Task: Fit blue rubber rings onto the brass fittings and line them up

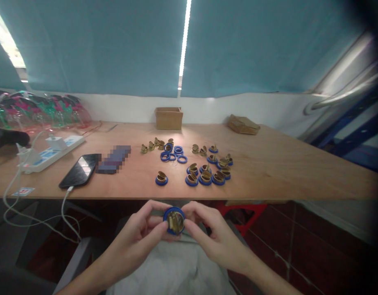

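Observation:
Both my hands are below the table's front edge, over my lap. My left hand (142, 231) and my right hand (211, 233) pinch one brass fitting with a blue ring around it (174, 220) from either side, fingers closed on it. On the wooden table (284, 172) lie several brass fittings seated in blue rings (206, 175), one set apart (161, 178), several loose blue rings (173, 152) and several bare brass pieces (152, 146).
A black phone (80, 170) on a white cable lies left of the parts, next to a white power strip (52, 152). A small cardboard box (168, 118) and a brown paper packet (243, 124) stand by the wall. Pink and green plastic items (38, 110) sit far left.

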`<state>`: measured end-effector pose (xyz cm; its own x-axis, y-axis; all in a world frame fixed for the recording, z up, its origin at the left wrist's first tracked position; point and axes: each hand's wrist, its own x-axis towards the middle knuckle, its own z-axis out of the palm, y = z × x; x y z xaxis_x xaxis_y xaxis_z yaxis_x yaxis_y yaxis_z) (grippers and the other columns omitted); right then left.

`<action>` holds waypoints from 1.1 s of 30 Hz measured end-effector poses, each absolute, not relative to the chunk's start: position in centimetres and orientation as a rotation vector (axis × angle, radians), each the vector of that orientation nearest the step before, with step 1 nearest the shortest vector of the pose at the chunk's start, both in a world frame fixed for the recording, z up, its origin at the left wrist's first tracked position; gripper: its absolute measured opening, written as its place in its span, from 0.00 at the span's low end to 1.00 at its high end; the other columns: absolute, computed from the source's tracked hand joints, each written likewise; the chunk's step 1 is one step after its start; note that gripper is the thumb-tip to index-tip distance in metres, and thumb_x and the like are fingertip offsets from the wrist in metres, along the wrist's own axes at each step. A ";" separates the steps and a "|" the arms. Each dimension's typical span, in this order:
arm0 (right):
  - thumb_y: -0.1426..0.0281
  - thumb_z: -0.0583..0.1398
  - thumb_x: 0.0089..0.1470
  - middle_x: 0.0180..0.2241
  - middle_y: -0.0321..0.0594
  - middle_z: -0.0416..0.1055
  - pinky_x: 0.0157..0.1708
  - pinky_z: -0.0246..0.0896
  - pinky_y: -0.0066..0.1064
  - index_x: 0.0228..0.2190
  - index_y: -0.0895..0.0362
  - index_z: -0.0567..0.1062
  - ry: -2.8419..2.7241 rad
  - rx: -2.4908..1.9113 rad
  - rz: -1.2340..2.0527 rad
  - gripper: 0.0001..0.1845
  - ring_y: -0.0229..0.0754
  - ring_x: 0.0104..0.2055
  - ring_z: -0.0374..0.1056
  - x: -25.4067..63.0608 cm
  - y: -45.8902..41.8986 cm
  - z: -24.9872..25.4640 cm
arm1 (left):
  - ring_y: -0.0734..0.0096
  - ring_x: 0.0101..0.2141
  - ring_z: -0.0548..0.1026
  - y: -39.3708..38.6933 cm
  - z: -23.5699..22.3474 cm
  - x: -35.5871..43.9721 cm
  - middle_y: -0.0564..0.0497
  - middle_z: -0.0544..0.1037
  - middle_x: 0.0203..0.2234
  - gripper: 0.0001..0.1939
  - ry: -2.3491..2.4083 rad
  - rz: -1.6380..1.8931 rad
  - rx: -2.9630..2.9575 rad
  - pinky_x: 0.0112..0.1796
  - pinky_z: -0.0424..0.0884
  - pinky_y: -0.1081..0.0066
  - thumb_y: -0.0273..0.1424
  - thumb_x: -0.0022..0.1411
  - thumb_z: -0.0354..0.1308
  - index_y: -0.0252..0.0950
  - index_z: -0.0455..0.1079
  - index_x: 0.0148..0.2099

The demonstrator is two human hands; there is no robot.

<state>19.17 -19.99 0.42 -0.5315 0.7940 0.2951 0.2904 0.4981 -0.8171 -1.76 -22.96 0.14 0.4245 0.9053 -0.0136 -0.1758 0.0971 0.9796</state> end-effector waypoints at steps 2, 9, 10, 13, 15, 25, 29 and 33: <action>0.68 0.54 0.64 0.27 0.36 0.68 0.26 0.58 0.27 0.34 0.58 0.72 -2.064 -0.903 1.016 0.10 0.36 0.27 0.62 19.1 -20.1 0.4 | 0.68 0.39 0.80 -22.9 0.1 -1.8 0.49 0.82 0.36 0.11 0.794 0.923 1.247 0.43 0.73 0.69 0.33 0.69 0.56 0.37 0.65 0.51; 0.66 0.53 0.65 0.25 0.33 0.66 0.24 0.59 0.25 0.40 0.58 0.72 -1.953 -0.805 1.276 0.10 0.34 0.24 0.63 19.3 -20.1 0.6 | 0.67 0.38 0.80 -23.1 -0.4 -1.9 0.47 0.81 0.38 0.14 0.732 0.844 1.289 0.41 0.74 0.67 0.33 0.72 0.50 0.38 0.59 0.57; 0.66 0.53 0.65 0.24 0.32 0.65 0.24 0.58 0.24 0.40 0.58 0.72 -1.949 -0.814 1.293 0.11 0.33 0.23 0.62 19.3 -20.1 0.6 | 0.67 0.38 0.80 -23.1 -0.4 -1.8 0.46 0.81 0.38 0.14 0.714 0.841 1.278 0.41 0.74 0.67 0.33 0.72 0.50 0.38 0.59 0.57; 0.66 0.52 0.65 0.22 0.31 0.65 0.22 0.57 0.23 0.39 0.59 0.73 -1.944 -0.842 1.335 0.12 0.33 0.22 0.62 19.2 -20.1 0.5 | 0.69 0.37 0.80 -23.4 -0.3 -1.7 0.46 0.80 0.38 0.14 0.684 0.827 1.279 0.39 0.74 0.69 0.31 0.72 0.51 0.38 0.59 0.57; 0.66 0.53 0.64 0.21 0.31 0.66 0.21 0.58 0.23 0.36 0.59 0.73 -1.922 -0.841 1.370 0.12 0.32 0.20 0.62 19.1 -20.2 0.4 | 0.69 0.37 0.79 -23.6 -0.2 -1.6 0.45 0.80 0.40 0.14 0.670 0.813 1.298 0.39 0.74 0.69 0.31 0.72 0.51 0.38 0.59 0.58; 0.62 0.59 0.57 0.17 0.28 0.63 0.17 0.54 0.22 0.29 0.58 0.70 -1.637 -0.922 1.595 0.12 0.30 0.16 0.58 18.1 -20.3 -0.3 | 0.64 0.32 0.83 -23.7 -1.0 -1.5 0.42 0.83 0.33 0.24 0.683 0.801 1.269 0.32 0.73 0.71 0.40 0.68 0.55 0.36 0.54 0.60; 0.62 0.58 0.58 0.18 0.27 0.64 0.19 0.53 0.22 0.33 0.58 0.71 -1.597 -0.924 1.644 0.11 0.30 0.16 0.57 17.9 -20.1 -0.4 | 0.65 0.30 0.83 -23.4 -1.1 -1.7 0.44 0.84 0.31 0.23 0.734 0.858 1.225 0.31 0.74 0.72 0.39 0.68 0.56 0.37 0.54 0.60; 0.66 0.57 0.59 0.19 0.28 0.62 0.18 0.48 0.21 0.29 0.58 0.69 -1.705 -0.941 1.661 0.09 0.29 0.17 0.53 18.2 -20.1 -0.2 | 0.63 0.29 0.83 -23.1 -1.0 -1.8 0.46 0.84 0.29 0.26 0.759 0.917 1.195 0.31 0.74 0.71 0.39 0.67 0.57 0.37 0.54 0.61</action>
<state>18.23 -20.09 -0.24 -0.5873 0.8062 -0.0716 0.0929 -0.0208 -0.9955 -1.79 -23.12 -1.02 0.4444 0.8957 -0.0172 -0.1841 0.1101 0.9767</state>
